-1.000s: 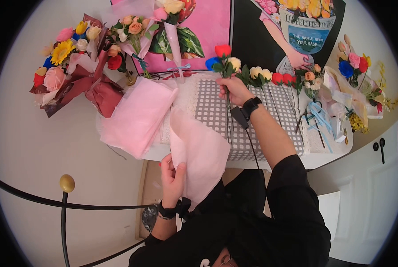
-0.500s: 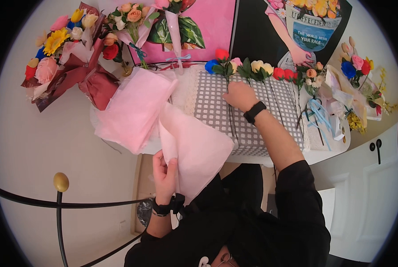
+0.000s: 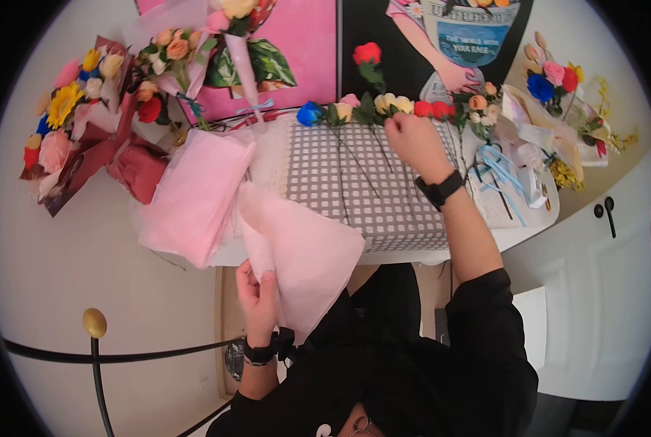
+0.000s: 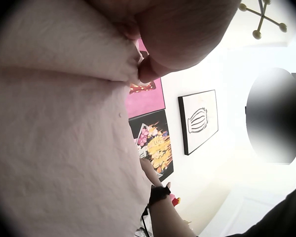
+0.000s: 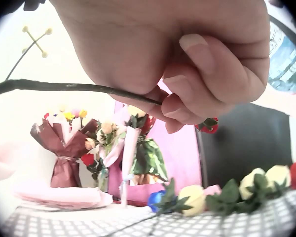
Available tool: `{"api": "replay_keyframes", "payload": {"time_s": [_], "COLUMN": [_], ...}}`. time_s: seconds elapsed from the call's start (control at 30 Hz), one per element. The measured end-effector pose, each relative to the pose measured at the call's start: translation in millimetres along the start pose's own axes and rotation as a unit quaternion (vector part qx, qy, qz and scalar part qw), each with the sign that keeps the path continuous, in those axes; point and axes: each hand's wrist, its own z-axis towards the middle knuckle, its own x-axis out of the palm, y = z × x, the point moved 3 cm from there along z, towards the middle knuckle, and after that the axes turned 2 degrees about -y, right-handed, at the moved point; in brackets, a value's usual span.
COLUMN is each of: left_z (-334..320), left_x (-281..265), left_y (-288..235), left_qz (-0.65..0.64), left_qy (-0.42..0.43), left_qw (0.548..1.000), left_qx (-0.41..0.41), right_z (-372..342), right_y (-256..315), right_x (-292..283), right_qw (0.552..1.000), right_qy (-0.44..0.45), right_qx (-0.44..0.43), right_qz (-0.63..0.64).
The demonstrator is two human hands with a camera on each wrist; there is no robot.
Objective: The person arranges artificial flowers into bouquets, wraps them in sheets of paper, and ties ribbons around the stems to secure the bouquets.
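Table (image 3: 485, 239) w/ checked cloth (image 3: 314, 193); maroon wrap (image 3: 137, 166) nr its L side, mixed blooms (image 3: 63, 105) inside. Pink sheet (image 3: 303, 251) over near edge, L hand (image 3: 258, 300) clamped on it, thumb vs. fingers. R hand (image 3: 418, 146) above cloth, fingers curled on stem of red rose (image 3: 367, 53).

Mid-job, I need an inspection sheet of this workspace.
Surface: grey checked cloth over a white table.
Job's things: red rose held up; blue rose and others lying on the cloth; pink sheet in hand.
Clutter: blue ribbon at right.
Hands: left hand pinches the sheet; right hand grips the rose's stem.
Cables: thin strand off the left edge, kind unclear.
Surroundings: bouquets, pictures, door.
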Motion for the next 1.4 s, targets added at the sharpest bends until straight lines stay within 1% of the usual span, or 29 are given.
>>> {"api": "replay_keyframes", "payload": {"time_s": [0.07,0.13,0.17,0.23,0.27,0.33,0.47,0.53,0.57,0.63,0.7,0.77,0.83,0.87,0.93,1.0,1.07,1.1,1.13,1.2,1.23,1.3,1.33,1.4], "left_z": [1,2,3,4,5,5,2,-1,-2,-4,-6,-7,-7,-7,-7,-5,-2,-1,0,2,1,-1,-1,-3], "left_x": [-1,0,2,9,13,22,33,34,33,28,23,21,23,22,23,25,28,29,30,31,32,32,31,28], "left_y": [4,7,7,7,8,9,4,2,3,6,8,9,7,6,3,0,-2,-2,-2,-2,-2,0,1,1], "left_qz": [0.003,0.010,0.008,0.014,0.013,-0.003,-0.004,0.003,0.003,0.002,0.013,0.025,0.010,0.012,0.019,0.014,0.009,0.011,0.013,0.007,-0.001,-0.005,-0.011,0.005], "left_qy": [0.008,0.007,0.010,0.037,0.042,0.055,0.066,0.056,0.055,0.037,0.038,0.038,0.031,0.026,0.048,0.047,0.050,0.051,0.052,0.050,0.049,0.045,0.043,0.041], "left_qw": [1.000,1.000,1.000,0.999,0.999,0.998,0.998,0.998,0.998,0.999,0.999,0.999,0.999,0.999,0.998,0.998,0.998,0.998,0.998,0.998,0.999,0.999,0.999,0.999], "left_qx": [0.008,0.007,0.006,-0.011,-0.012,-0.025,-0.016,-0.009,-0.008,-0.016,-0.022,-0.027,-0.028,-0.028,-0.037,-0.031,-0.026,-0.026,-0.025,-0.022,-0.019,-0.018,-0.019,-0.016], "right_z": [-11,-25,-30,-43,-48,-52,-46,-42,-41,-41,-45,-50,-55,-56,-57,-57,-56,-57,-56,-56,-54,-51,-50,-44], "right_y": [-38,-75,-91,-123,-134,-150,-171,-188,-197,-207,-208,-202,-194,-187,-171,-145,-104,-92,-78,-45,-30,-2,3,6], "right_x": [-21,-39,-45,-50,-51,-49,-45,-39,-37,-28,-25,-24,-27,-28,-32,-35,-38,-33,-29,-18,-14,-3,8,36], "right_qw": [1.000,0.994,0.993,0.983,0.982,0.974,0.973,0.962,0.963,0.956,0.958,0.960,0.960,0.961,0.960,0.965,0.979,0.987,0.987,0.977,0.977,0.962,0.961,0.975], "right_qy": [-0.013,-0.005,-0.005,0.030,0.028,0.053,0.074,0.131,0.131,0.198,0.205,0.212,0.174,0.177,0.147,0.134,0.129,0.118,0.118,0.214,0.214,0.263,0.263,0.220], "right_qx": [0.002,0.031,0.033,0.059,0.063,0.045,0.044,0.057,0.057,0.047,0.060,0.074,0.112,0.109,0.088,0.068,0.015,-0.003,-0.003,-0.009,-0.011,-0.037,-0.040,-0.041], "right_qz": [-0.008,-0.107,-0.109,-0.173,-0.176,-0.215,-0.215,-0.231,-0.231,-0.209,-0.189,-0.168,-0.189,-0.186,-0.221,-0.215,-0.160,-0.108,-0.106,0.010,0.013,0.067,0.069,0.002]}}
